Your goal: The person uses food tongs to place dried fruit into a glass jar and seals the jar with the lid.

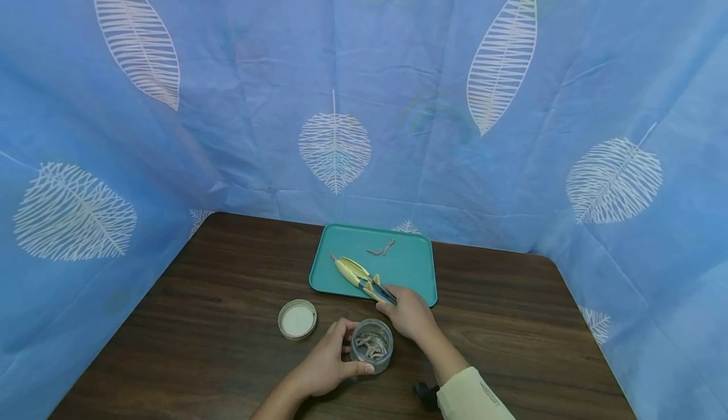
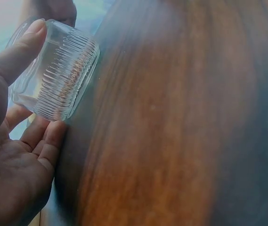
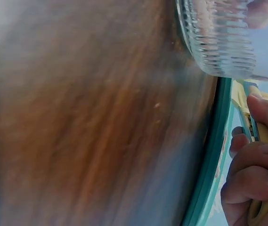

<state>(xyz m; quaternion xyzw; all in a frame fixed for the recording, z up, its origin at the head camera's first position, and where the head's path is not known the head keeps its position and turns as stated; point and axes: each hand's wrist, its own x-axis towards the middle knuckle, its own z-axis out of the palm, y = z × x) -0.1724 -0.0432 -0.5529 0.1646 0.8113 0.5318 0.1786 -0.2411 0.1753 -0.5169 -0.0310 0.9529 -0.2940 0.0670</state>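
Observation:
My left hand (image 1: 327, 360) grips a clear glass jar (image 1: 384, 362), its thumb on the near side and its fingers around the left. Several pinkish worm-like pieces (image 1: 370, 347) lie inside. In the left wrist view the jar (image 2: 68, 70) shows ribbed walls, with the thumb across its upper side. My right hand (image 1: 411, 314) holds yellow-and-blue tongs (image 1: 354, 272) over the tray, pointing left and away. A small pink bit (image 1: 333, 257) sticks out at their tip. In the right wrist view, curled fingers (image 3: 247, 183) wrap the tongs' handle (image 3: 267, 134).
A teal tray (image 1: 412, 276) lies at the table's far edge, bearing a pinkish worm-like piece (image 1: 381, 249). A round lid (image 1: 297, 319) rests left of the jar. A small black object (image 1: 425, 396) is beside the right sleeve. Blue patterned cloth hangs around the brown table (image 1: 188, 319).

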